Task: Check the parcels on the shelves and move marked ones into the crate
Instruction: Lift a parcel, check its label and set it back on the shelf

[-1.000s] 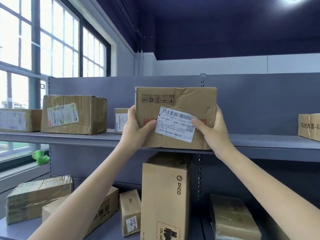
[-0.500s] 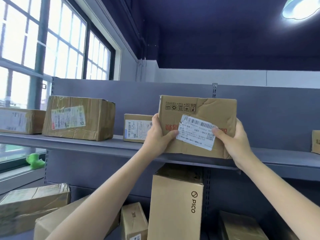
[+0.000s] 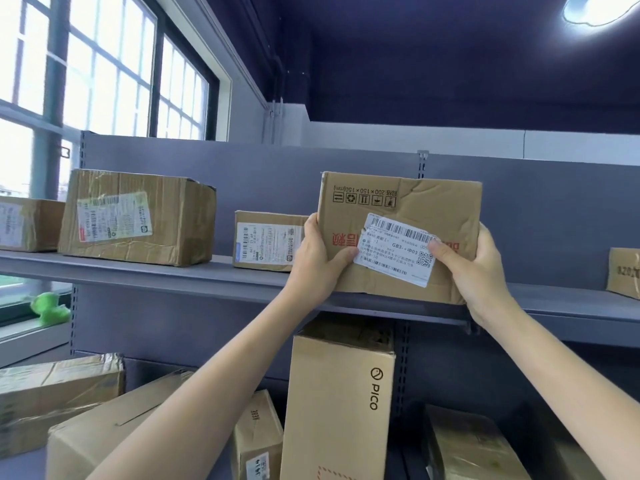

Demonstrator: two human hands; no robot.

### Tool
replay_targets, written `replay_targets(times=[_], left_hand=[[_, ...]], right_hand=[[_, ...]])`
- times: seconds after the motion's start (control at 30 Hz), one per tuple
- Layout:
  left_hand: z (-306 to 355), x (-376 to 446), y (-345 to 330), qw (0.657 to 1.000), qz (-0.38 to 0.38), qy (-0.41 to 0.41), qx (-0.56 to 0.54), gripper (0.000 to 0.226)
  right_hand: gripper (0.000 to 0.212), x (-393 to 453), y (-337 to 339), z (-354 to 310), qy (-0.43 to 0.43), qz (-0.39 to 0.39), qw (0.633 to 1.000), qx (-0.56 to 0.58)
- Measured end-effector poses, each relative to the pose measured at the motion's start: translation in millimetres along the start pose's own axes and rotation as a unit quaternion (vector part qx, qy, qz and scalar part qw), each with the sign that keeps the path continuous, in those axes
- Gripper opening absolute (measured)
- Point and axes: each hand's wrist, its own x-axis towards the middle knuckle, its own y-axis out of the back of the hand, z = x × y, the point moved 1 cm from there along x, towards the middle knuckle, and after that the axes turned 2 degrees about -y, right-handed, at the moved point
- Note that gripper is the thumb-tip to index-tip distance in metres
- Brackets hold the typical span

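A creased cardboard parcel (image 3: 415, 209) with a white barcode label (image 3: 394, 249) stands at the front edge of the grey upper shelf (image 3: 242, 282), its labelled face toward me. My left hand (image 3: 320, 261) grips its left side with the thumb across the front. My right hand (image 3: 472, 268) grips its right side, and the thumb lies on the label's right end. The print on the box reads upside down. No crate is in view.
On the upper shelf stand a large taped box (image 3: 138, 218), a small labelled box (image 3: 268, 240), one at the far left (image 3: 24, 223) and one at the far right (image 3: 623, 273). Below are a tall PICO box (image 3: 341, 403) and several other parcels. Windows are at the left.
The parcel has sunk from just in front of the shelf down to its front edge, still held by both hands. The view has tilted up and swung left.
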Motion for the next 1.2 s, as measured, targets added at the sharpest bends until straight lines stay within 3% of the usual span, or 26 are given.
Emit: replay_targets(times=[0.13,0.27,0.37,0.43,0.57,1.2], left_hand=[[0.8,3.5,-3.6,1.0,-0.014,0.002,0.025,0.07],[8.3,15.6,4.1,0.981,-0.004,-0.034,0.191,0.108],[27.6,32.8,13.2,0.912,-0.033,-0.122,0.39,0.124],[36.7,46.4,13.8,0.853,-0.073,-0.173,0.486,0.128],[38.6,62.6,3.6,0.797,-0.124,-0.196,0.558,0.127],[-0.8,92.2,-27.5,0.812,-0.099,-0.186,0.544,0.117]], right_hand=[[0.07,2.8,6.9,-0.4,-0.012,-0.018,0.999,-0.036],[0.105,9.6,13.7,-17.3,0.072,-0.01,0.977,-0.201],[0.12,25.5,15.2,-38.6,0.186,-0.042,0.894,-0.404],[0.121,38.3,15.0,-48.0,0.197,-0.095,0.845,-0.488],[0.115,51.2,13.8,-49.3,0.181,-0.135,0.822,-0.523],[0.102,87.7,-6.1,-3.8,0.163,-0.096,0.823,-0.536]])
